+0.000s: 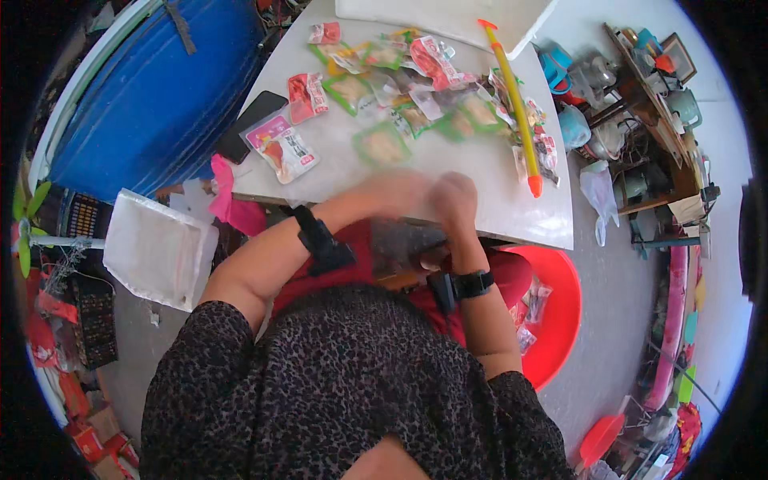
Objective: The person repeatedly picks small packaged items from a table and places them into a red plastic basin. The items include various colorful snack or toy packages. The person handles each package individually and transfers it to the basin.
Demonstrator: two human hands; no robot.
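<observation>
My left hand is blurred and reaches across the near edge of a white table. Close beside it, my right hand has its fingers curled; whether either holds something cannot be made out. Just beyond them lies a blurred green-edged food packet. Farther back is a loose heap of small sealed packets, among them a red and white packet and a green-edged one. To the left, a pink and white pouch overlaps a dark flat phone-like object.
A yellow tube with orange ends lies across the table's right side, near a white foam box. Below the table's right edge stands a red basin containing packets. At left are a white foam container and a large blue container.
</observation>
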